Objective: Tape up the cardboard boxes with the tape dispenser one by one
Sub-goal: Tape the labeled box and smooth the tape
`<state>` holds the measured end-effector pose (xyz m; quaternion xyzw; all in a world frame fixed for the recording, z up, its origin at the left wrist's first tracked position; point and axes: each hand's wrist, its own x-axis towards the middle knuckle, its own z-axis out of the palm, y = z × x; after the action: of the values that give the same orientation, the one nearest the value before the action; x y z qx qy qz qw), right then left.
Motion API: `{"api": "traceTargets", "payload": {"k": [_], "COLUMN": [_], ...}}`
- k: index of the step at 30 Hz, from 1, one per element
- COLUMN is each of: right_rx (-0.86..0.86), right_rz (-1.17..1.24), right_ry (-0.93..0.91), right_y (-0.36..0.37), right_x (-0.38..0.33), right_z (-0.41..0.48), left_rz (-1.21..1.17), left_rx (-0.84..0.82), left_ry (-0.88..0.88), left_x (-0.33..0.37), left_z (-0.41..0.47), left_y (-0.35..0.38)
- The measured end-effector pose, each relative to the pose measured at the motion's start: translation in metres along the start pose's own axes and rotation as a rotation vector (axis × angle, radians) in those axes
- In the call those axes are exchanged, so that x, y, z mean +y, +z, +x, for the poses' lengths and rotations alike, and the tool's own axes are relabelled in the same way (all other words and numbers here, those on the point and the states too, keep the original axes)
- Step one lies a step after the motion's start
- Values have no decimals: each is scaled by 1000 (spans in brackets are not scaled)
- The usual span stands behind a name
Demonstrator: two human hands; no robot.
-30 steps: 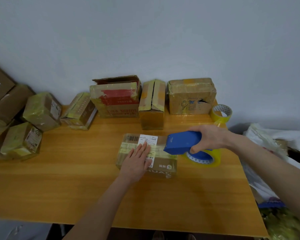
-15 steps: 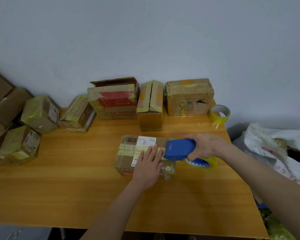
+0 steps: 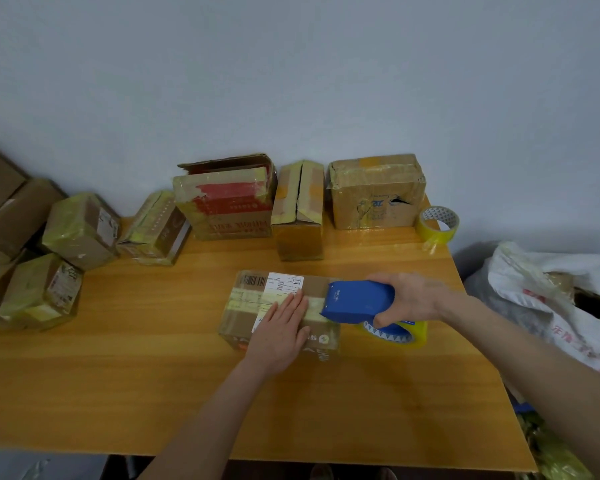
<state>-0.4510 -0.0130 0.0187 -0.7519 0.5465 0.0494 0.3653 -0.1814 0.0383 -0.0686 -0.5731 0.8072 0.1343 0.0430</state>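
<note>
Sliding right since earlier, the flat left hand [image 3: 279, 336] pressed the labelled cardboard box [image 3: 245, 322] just left of the blue tape dispenser [image 3: 359, 301] gripped by the right hand [image 3: 411, 299]; its strip [image 3: 248, 301] seemed nearly done, other boxes [image 3: 300, 209] probably remained.

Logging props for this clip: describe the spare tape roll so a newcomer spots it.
Start at the wooden table and go to its far right corner by the wall. There, right of the last box in the back row, sits a yellow tape roll. Unlike the loaded roll in the blue dispenser, it lies loose and unheld.
</note>
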Motion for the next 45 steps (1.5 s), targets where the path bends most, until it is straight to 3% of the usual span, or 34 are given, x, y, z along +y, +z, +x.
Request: {"api": "traceTargets", "payload": {"k": [5, 15, 18, 30, 39, 45], "right_rx": [-16, 33, 32, 4, -68, -108], "right_rz": [71, -82, -118, 143, -131, -157], "right_ry": [35, 83, 76, 58, 154, 165], "right_y": [-9, 17, 20, 19, 20, 22], "right_x": [26, 28, 31, 60, 42, 28], "right_z": [-16, -13, -14, -27, -22, -1], "left_rz": [-14, 49, 47, 53, 64, 58], "left_rx": [-12, 23, 57, 4, 11, 25], "left_ry": [-6, -108, -37, -12, -30, -63], "left_x": [0, 34, 47, 39, 41, 52], "left_z": [0, 2, 10, 16, 17, 19], "left_y": [-2, -12, -5, 2, 1, 3]}}
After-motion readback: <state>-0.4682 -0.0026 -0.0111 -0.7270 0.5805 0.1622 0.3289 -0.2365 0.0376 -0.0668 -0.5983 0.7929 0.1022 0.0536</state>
